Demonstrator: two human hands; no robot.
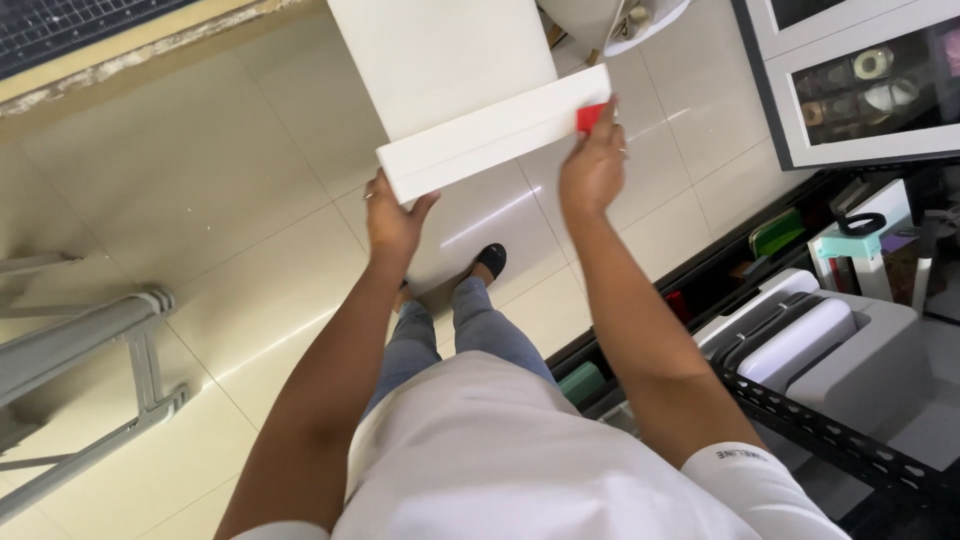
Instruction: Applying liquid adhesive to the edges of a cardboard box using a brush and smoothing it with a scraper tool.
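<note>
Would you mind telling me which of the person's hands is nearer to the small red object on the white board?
Right. The right hand has its fingertips on the small red object, while the left hand grips the white board at its opposite corner.

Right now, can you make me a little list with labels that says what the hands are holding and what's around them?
Left hand: grips the near left corner of a white board
Right hand: at the board's right end, fingers on a small red thing
Board: held in the air, above the floor
Floor: pale shiny tiles
Below: the person's jeans and a black shoe
Left side: grey metal frame
Right side: dark metal shelf with grey and white boxes
</note>
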